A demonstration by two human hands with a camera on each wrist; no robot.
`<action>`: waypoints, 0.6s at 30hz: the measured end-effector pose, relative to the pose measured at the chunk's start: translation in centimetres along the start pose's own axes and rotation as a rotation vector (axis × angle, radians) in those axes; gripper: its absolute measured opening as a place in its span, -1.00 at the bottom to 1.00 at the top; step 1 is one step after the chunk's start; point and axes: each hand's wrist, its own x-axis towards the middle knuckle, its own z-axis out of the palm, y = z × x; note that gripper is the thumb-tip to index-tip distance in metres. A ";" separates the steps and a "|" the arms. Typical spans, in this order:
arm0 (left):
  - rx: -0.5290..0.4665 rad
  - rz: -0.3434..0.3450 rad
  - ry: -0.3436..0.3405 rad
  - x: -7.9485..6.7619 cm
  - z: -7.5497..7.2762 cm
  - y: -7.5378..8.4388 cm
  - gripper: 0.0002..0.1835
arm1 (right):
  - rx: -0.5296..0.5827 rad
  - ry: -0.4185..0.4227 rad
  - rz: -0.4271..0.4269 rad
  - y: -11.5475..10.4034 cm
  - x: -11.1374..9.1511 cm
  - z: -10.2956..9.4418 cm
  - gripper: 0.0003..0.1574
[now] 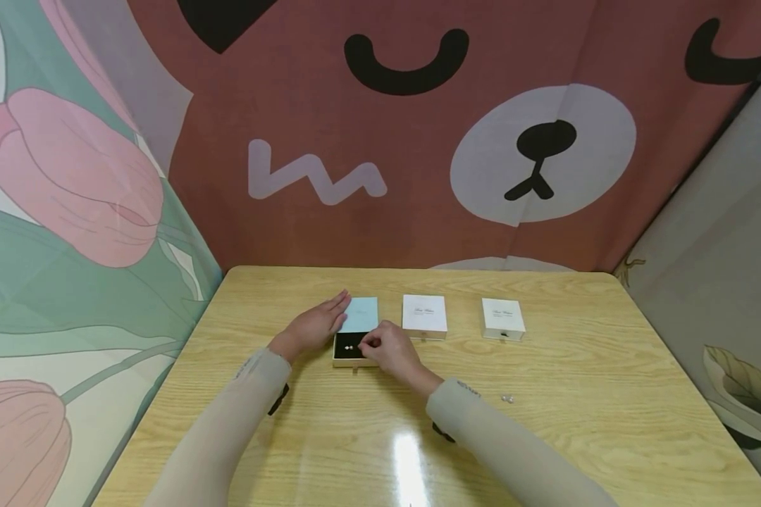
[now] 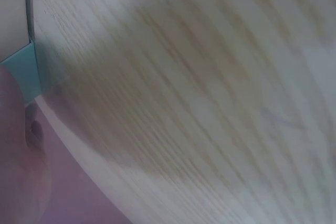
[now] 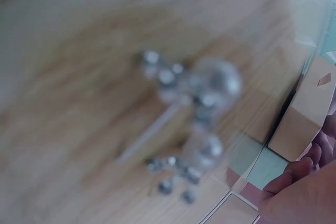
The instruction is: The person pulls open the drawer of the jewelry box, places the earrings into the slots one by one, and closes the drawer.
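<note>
A small box with a light blue cover (image 1: 360, 315) stands left of the table's middle, its black-lined drawer (image 1: 341, 355) pulled out toward me. Tiny pearl earrings (image 1: 349, 347) lie on the lining. My left hand (image 1: 317, 325) rests along the box's left side, fingers straight; in the left wrist view, a finger (image 2: 16, 150) touches its blue corner (image 2: 27, 72). Over the drawer's right part, my right hand (image 1: 390, 348) pinches with thumb and forefinger a tiny item, apparently an earring, mostly hidden by the fingertips. Pearl-and-silver earrings (image 3: 215, 85), one showing its post, lie on the table.
Two white boxes with printed lids stand to the right, one near the middle (image 1: 424, 313) and one farther over (image 1: 503, 317). The loose earrings (image 1: 508, 398) are near my right sleeve (image 1: 482, 415). Printed curtains (image 1: 330, 239) hang behind the wooden table (image 1: 577, 422).
</note>
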 end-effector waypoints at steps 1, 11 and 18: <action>0.001 0.001 0.001 0.0 0.0 0.0 -0.38 | -0.006 -0.005 0.004 0.0 0.0 0.0 -0.88; -0.003 -0.004 -0.003 0.0 0.2 0.0 -0.38 | -0.050 -0.019 0.026 0.2 0.0 -0.1 -0.88; 0.003 -0.004 0.003 0.1 0.2 -0.2 -0.39 | -0.109 -0.010 0.000 0.2 0.0 -0.2 -0.88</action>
